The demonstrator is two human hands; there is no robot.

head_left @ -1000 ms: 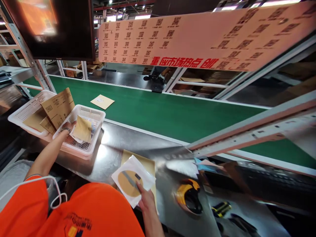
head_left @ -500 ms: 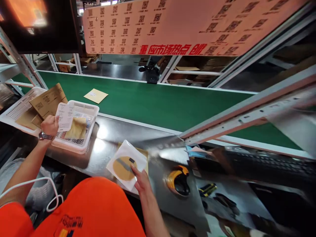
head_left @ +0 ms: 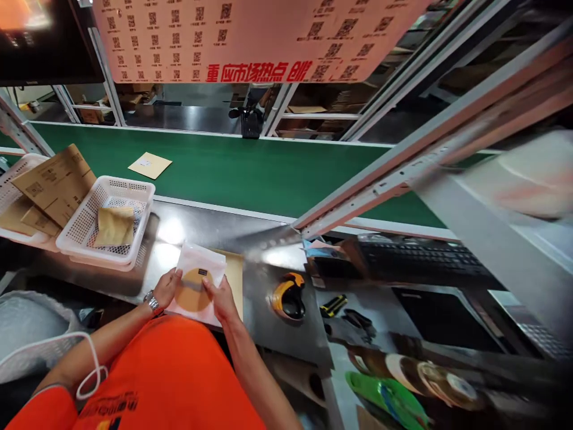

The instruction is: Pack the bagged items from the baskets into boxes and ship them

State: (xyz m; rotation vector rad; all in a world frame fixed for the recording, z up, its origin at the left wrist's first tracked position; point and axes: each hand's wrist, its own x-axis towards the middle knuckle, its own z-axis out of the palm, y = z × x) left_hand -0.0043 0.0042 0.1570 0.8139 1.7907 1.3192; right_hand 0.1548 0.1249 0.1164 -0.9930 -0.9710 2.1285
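White packet (head_left: 194,289) sits between both hands' fingers (head_left: 208,285), pinched at its opposite sides.

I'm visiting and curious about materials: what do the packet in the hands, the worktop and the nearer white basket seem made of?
The packet looks like smooth, thin white paper or plastic film; its pale sheen leaves that open. The worktop looks like polished metal, perhaps steel, given its bright glare. The white basket looks like moulded plastic, from its perforated walls and rounded rim.
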